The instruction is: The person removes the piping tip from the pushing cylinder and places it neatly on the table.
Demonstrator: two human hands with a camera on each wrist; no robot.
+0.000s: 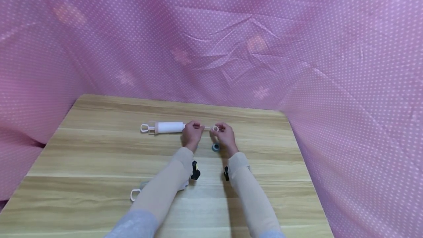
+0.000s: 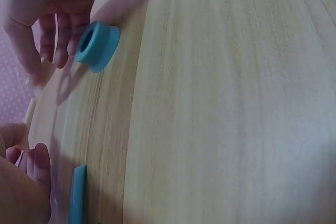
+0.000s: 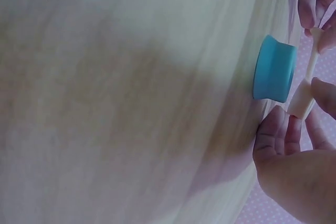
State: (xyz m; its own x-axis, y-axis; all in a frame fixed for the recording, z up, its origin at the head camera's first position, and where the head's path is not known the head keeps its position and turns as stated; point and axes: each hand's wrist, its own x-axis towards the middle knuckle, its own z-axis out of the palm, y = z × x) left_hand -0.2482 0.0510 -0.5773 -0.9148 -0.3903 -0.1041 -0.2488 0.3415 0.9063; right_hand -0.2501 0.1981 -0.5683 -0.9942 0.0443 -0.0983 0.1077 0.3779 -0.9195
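A white syringe-like tube [image 1: 170, 127] with a loop handle lies on the table, its right end beside my left hand [image 1: 192, 134]. Fingers of that hand pinch the flared end of a thin cream stem [image 3: 313, 61]. My right hand [image 1: 226, 137] holds a short, wide cream cylinder [image 3: 301, 99] between thumb and fingers; the stem meets it in the right wrist view. Just below the right hand sits a teal collar [image 1: 216, 147] on the table, flared at one rim. Another teal piece [image 2: 78, 195] is near my left hand, partly cut off by the left wrist view's edge.
Under my left forearm lies another item with a white loop handle [image 1: 135, 195], mostly hidden by the sleeve. The wooden table [image 1: 264, 194] ends at a pink dotted cloth [image 1: 198, 47] hung behind and at both sides.
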